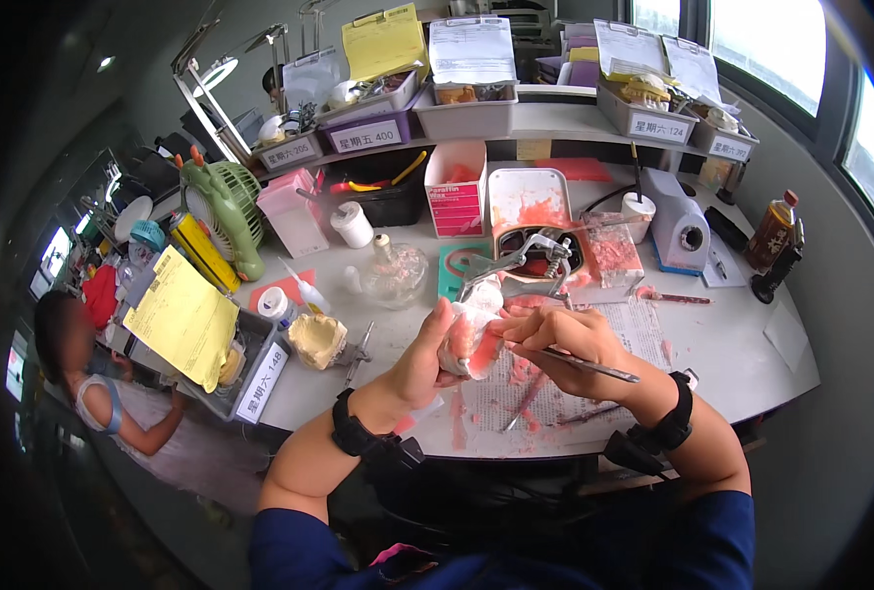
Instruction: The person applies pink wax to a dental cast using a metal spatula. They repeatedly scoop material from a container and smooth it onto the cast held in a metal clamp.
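My left hand [427,356] cradles a white plaster dental cast with pink wax [472,334], which is mounted on a metal articulator [516,264] that reaches up and back from it. My right hand [563,344] holds a thin metal carving tool [594,366] like a pen, its tip resting against the pink wax on the cast. Both hands hover above a newspaper sheet [555,393] smeared with pink wax crumbs. A black band sits on each wrist.
A glass spirit lamp [394,273], a yellowish plaster cast [317,339], a green desk fan [223,206], a pink wax box [455,189], a white grinder [681,224], a brown bottle [773,230]. Labelled grey trays line the shelf [545,116]. Another person [103,393] sits left.
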`<state>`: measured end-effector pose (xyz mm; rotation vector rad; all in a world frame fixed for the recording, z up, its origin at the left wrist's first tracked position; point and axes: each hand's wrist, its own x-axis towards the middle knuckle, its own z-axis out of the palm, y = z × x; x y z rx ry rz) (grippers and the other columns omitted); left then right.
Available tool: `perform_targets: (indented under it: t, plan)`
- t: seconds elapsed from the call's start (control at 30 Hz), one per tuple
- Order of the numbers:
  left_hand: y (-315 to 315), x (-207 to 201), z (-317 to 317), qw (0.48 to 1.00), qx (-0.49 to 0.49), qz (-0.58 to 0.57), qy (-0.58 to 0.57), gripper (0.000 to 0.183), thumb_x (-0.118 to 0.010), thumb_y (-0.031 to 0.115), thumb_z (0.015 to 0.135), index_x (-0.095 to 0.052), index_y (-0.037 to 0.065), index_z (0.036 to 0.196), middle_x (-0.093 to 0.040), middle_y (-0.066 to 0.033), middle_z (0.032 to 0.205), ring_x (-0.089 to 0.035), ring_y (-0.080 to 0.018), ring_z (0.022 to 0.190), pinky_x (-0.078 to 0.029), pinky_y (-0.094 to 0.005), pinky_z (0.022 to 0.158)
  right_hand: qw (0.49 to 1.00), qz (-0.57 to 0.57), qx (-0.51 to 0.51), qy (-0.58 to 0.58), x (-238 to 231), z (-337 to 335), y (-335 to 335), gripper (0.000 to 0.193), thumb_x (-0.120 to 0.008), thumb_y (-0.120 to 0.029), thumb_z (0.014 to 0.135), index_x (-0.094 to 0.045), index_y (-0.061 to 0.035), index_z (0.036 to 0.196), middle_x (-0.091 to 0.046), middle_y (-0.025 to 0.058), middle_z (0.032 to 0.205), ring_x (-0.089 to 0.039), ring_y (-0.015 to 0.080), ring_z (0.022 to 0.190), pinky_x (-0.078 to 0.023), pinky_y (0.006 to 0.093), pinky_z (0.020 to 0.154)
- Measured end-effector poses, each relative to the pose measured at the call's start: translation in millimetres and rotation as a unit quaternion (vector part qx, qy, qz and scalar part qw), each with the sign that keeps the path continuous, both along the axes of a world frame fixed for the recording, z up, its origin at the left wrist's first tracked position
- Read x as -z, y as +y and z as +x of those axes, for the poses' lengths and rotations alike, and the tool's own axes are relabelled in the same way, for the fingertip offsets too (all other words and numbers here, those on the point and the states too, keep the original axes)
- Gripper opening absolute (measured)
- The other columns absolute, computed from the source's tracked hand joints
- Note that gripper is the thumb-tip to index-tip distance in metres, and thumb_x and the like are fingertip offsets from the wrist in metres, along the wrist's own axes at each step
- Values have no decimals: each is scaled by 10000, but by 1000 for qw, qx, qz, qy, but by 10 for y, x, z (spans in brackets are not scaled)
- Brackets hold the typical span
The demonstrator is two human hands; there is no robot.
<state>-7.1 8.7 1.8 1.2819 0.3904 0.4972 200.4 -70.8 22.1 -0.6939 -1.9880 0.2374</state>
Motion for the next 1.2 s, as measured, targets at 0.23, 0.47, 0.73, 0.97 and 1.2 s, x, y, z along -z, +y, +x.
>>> perform_targets:
  t: [0.23,0.47,0.73,0.97,1.2]
  plan:
    - [3,3,-32,1000,-7,-1,-5,867,-189,790,880,-570,79,1197,-582,45,752,-347,-11,454,-188,-191,406,998,50,6,-23,-23,-25,-54,191,-663,84,800,-500,-8,836,-640,135,865,-681,327,989,-535,456,915]
    - [90,-39,-75,990,73,-123,-6,1005,-158,858,809,-517,47,1282,-597,-3,764,-372,-26,446,-227,-168,374,976,185,-8,-117,-87,29,-35,173,-635,92,796,-493,10,855,-612,165,930,-673,368,912,-564,459,865]
    - [117,7,45,998,-14,-45,35,1021,-139,867,795,-501,52,1291,-526,32,685,-310,-16,426,-221,-167,388,986,34,160,-13,-177,153,-83,256,-702,76,754,-526,-34,903,-644,111,920,-685,292,815,-578,371,754]
    - [106,36,16,995,11,92,30,1036,-218,882,775,-387,57,1379,-549,48,760,-346,-5,479,-230,-172,422,991,-52,24,118,32,54,80,198,-699,55,793,-529,-17,863,-683,125,861,-697,249,854,-437,456,1040]
    - [101,-7,13,969,8,245,22,1076,-332,868,764,-322,14,1417,-585,27,924,-460,-12,717,-349,-176,619,992,-61,21,109,-29,23,3,155,-695,38,812,-551,-10,841,-697,127,859,-705,247,890,-535,376,896]
